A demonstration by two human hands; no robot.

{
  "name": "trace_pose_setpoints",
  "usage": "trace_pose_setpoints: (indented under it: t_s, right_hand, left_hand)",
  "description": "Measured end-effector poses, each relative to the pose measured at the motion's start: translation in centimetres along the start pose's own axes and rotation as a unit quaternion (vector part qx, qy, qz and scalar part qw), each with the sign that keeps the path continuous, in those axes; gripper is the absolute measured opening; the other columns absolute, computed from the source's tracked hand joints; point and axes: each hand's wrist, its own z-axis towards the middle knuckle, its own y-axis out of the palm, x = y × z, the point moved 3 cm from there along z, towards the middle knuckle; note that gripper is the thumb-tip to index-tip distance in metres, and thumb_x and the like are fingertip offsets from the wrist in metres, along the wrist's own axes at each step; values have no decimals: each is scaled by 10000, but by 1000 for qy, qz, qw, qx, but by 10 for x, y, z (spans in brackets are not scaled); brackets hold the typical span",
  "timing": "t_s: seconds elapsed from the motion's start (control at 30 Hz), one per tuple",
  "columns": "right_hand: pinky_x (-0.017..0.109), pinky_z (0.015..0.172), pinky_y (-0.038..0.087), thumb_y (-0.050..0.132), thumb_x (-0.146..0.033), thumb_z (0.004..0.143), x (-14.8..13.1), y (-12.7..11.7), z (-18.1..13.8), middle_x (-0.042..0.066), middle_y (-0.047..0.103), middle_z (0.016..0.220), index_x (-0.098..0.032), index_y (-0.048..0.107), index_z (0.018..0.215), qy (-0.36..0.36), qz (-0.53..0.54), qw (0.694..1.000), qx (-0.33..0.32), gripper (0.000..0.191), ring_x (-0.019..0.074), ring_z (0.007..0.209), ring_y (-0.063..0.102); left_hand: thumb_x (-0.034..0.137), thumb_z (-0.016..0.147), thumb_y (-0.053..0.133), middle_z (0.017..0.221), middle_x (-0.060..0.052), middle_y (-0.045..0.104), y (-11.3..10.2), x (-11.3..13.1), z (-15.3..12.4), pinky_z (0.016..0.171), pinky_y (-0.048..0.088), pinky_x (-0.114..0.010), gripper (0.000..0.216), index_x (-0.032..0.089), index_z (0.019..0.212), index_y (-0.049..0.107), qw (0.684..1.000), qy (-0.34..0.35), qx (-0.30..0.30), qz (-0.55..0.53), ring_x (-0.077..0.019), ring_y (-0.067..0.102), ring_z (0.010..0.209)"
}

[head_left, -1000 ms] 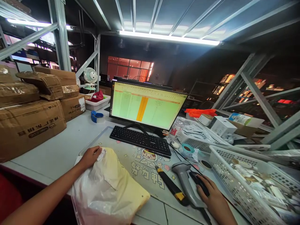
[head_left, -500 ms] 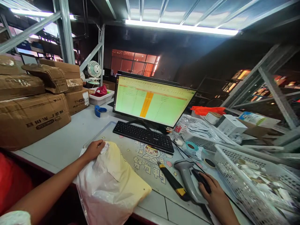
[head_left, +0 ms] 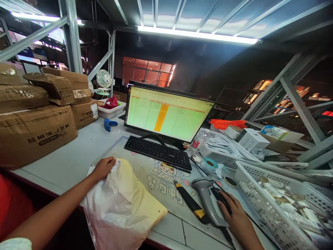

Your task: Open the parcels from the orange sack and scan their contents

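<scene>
My left hand is closed on the top edge of a plastic mailing bag, pale yellow and white, which hangs partly over the table's front edge. A small printed label shows beside the fingers. My right hand rests over a black computer mouse, its fingers curved round it. Just left of the mouse lies a grey barcode scanner. Beside that is a black and yellow utility knife. A black keyboard lies before the monitor, whose screen shows a spreadsheet with an orange column.
Brown cartons are stacked at the left. A blue tape dispenser stands behind the bag. White plastic baskets, one full of small items, line the right side. A water bottle and a tape roll are near the monitor.
The view has shifted slightly. My left hand still grips the bag and my right hand stays on the mouse; nothing else has visibly moved.
</scene>
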Motion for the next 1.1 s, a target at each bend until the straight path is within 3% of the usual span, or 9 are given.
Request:
trace_pose_setpoints:
  t_s: [0.4, 0.6, 1.1]
  right_hand:
    - [537, 1086, 519, 397, -591, 945, -3, -1, 1, 154, 597, 1375, -214, 646, 1328, 13, 8, 1000, -13, 593, 345, 1237, 637]
    - [500, 1059, 540, 404, -586, 949, -6, -2, 1, 142, 602, 1367, -229, 640, 1334, 14, 7, 1000, -9, 576, 329, 1224, 644]
    - [470, 997, 576, 423, -602, 928, -9, -7, -1, 126, 627, 1331, -237, 667, 1305, 18, -3, 1000, -10, 579, 312, 1161, 679]
  left_hand:
    - [622, 896, 434, 611, 13, 489, -1, 3, -1, 604, 340, -270, 489, 207, 649, 512, 1000, 8, 5, 7, -173, 474, 639]
    - [631, 899, 426, 621, 11, 488, -1, 4, -1, 607, 347, -271, 487, 216, 646, 458, 1000, 5, 1, 1, -177, 480, 649]
    - [621, 901, 437, 611, 12, 512, -3, 7, -3, 611, 341, -274, 484, 210, 654, 498, 1000, 10, 8, 10, -174, 480, 641]
